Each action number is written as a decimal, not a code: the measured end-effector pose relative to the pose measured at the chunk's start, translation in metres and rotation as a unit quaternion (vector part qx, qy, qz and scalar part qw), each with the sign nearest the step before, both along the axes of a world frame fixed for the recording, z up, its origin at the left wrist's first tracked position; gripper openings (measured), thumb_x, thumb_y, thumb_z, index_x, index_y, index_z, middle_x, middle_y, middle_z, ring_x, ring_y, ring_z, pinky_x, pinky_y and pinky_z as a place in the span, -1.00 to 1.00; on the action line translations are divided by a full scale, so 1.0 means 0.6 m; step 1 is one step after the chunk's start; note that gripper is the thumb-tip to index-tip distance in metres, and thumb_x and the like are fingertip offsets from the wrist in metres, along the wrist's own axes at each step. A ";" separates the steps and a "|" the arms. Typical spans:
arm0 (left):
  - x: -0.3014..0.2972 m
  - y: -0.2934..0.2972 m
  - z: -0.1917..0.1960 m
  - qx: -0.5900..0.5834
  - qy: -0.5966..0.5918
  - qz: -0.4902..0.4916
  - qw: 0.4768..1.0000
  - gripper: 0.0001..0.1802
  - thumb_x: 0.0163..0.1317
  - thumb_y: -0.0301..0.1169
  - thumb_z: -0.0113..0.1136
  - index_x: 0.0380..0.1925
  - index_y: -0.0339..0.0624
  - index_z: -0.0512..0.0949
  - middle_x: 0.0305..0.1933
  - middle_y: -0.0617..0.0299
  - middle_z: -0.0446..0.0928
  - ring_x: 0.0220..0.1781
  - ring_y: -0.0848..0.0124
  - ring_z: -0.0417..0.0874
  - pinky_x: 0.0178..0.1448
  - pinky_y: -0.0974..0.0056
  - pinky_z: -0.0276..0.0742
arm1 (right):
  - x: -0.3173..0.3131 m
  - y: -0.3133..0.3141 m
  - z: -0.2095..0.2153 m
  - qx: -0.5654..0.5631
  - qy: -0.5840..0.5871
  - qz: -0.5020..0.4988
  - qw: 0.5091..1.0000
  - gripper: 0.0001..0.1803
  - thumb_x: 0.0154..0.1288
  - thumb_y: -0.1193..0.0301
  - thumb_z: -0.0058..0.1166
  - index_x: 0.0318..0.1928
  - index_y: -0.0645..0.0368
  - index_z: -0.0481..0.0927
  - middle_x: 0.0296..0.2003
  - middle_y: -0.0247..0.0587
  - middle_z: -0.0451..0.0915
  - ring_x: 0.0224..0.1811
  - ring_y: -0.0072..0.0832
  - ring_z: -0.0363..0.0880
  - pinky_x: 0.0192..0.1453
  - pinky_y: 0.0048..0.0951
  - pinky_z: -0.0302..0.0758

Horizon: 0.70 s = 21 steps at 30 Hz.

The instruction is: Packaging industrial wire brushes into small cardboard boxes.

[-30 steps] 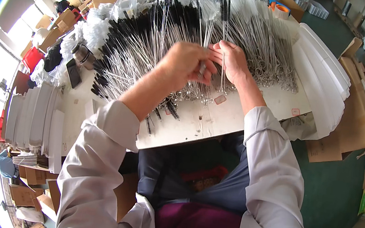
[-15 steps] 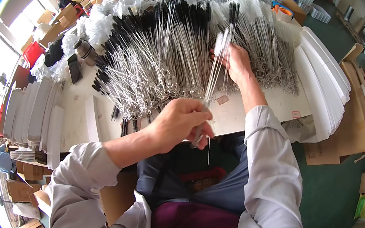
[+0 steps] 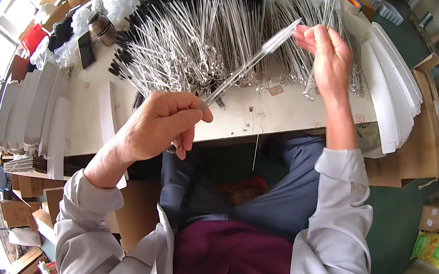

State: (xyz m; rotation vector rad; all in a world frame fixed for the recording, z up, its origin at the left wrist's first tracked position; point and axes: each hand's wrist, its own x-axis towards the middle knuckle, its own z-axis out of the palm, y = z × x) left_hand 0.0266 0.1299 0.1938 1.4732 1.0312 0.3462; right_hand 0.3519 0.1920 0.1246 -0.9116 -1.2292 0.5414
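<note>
My left hand (image 3: 163,124) is closed around the ring-handle ends of a few thin wire brushes with white bristles (image 3: 278,39). They slant up and to the right, their tips close to the fingers of my right hand (image 3: 326,59). That hand is raised over the table's right part, fingers bent. Thin wire stems (image 3: 329,13) rise from it toward dark bristles at the top edge, and metal rings (image 3: 308,89) show below it, so it appears to hold dark-bristled wire brushes. The palm hides the grip. Behind both hands lies a big pile of wire brushes (image 3: 188,38).
White folded card stacks stand at the left (image 3: 40,108) and right (image 3: 387,87) of the table (image 3: 233,119). A metal flask (image 3: 100,28) and a dark phone (image 3: 86,49) lie beyond the left stack. Tape rolls (image 3: 350,3) sit at the back. Cardboard (image 3: 420,130) leans at the right.
My left hand has moved left and slightly up, tilting the white-bristled brushes. My right hand has moved right and up, along with the dark-bristled brushes, away from the white ones.
</note>
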 end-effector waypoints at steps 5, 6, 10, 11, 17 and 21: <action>-0.014 0.017 -0.015 0.037 0.044 -0.061 0.996 -0.75 0.50 -0.44 0.05 -0.13 -0.44 0.64 -0.62 0.25 0.57 -0.61 0.50 0.63 -0.46 0.41 0.50 | -0.049 -0.110 0.074 -0.030 -0.337 -0.057 0.939 -0.67 0.65 0.31 -0.04 -0.20 0.29 0.65 -0.30 -0.09 0.77 -0.28 -0.31 0.78 -0.21 -0.37 0.63; -0.016 0.022 -0.022 0.046 0.050 -0.091 0.994 -0.72 0.49 -0.41 0.06 -0.16 -0.43 0.66 -0.62 0.24 0.57 -0.61 0.51 0.64 -0.46 0.41 0.53 | -0.049 -0.119 0.071 -0.032 -0.362 -0.039 0.931 -0.64 0.67 0.26 -0.06 -0.20 0.27 0.64 -0.26 -0.15 0.78 -0.32 -0.45 0.69 -0.23 -0.44 0.55; -0.005 0.015 -0.028 0.044 0.044 -0.150 0.987 -0.72 0.49 -0.38 0.09 -0.18 -0.40 0.69 -0.62 0.23 0.59 -0.61 0.52 0.64 -0.46 0.41 0.51 | -0.086 -0.154 0.044 -0.091 -0.376 0.121 0.914 -0.63 0.69 0.28 -0.08 -0.20 0.33 0.60 -0.32 -0.12 0.75 -0.32 -0.46 0.67 -0.20 -0.40 0.54; -0.002 0.013 -0.025 0.042 0.035 -0.169 0.984 -0.74 0.50 -0.40 0.10 -0.19 -0.40 0.68 -0.63 0.24 0.59 -0.61 0.52 0.64 -0.45 0.42 0.48 | -0.093 -0.155 0.023 -0.109 -0.397 0.163 0.897 -0.63 0.68 0.29 -0.07 -0.20 0.35 0.59 -0.33 -0.12 0.74 -0.31 -0.44 0.68 -0.19 -0.39 0.56; -0.026 0.026 -0.056 0.005 0.041 -0.138 0.990 -0.75 0.48 -0.41 0.16 -0.07 -0.41 0.68 -0.47 0.16 0.67 -0.49 0.47 0.71 -0.36 0.40 0.63 | -0.093 -0.202 -0.030 -0.229 -0.289 0.228 0.901 -0.61 0.67 0.26 -0.06 -0.25 0.33 0.58 -0.51 -0.25 0.63 -0.59 -0.60 0.51 -0.45 -0.49 0.47; -0.051 0.019 -0.076 -0.063 -0.072 -0.051 0.994 -0.70 0.42 -0.42 0.27 0.01 -0.44 0.64 -0.30 0.04 0.72 -0.39 0.37 0.77 -0.25 0.35 0.71 | -0.089 -0.229 -0.062 -0.269 -0.262 0.190 0.907 -0.57 0.69 0.20 -0.09 -0.26 0.29 0.60 -0.56 -0.29 0.61 -0.62 -0.65 0.47 -0.51 -0.54 0.41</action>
